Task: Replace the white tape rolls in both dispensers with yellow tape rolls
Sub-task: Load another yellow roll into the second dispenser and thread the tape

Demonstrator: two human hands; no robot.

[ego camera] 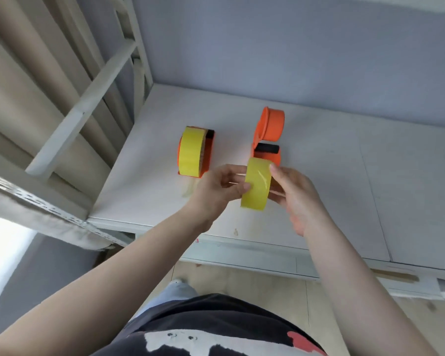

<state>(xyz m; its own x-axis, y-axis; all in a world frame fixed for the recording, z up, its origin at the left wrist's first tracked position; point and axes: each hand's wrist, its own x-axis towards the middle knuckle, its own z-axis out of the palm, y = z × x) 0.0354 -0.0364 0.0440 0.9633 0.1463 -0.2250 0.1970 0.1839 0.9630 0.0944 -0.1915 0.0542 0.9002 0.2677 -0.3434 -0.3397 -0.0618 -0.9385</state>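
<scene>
We hold a glossy yellow tape roll (256, 186) above the white table (344, 176), our left hand (217, 190) pinching its near side, our right hand (297, 199) seemingly gripping the far side. Behind it lies an empty orange plastic dispenser (269, 134); another orange dispenser (206, 152), left, carries a yellow roll (192, 154)

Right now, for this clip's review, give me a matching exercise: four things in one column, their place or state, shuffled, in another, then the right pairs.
Things:
1. left dispenser
2. right dispenser
3. yellow roll in front
4. table

States:
A. held between both hands
B. spool bare, no roll on it
C. white, bearing both dispensers
D. loaded with a yellow roll

Pairs: 1-D, 2-B, 3-A, 4-C
</scene>
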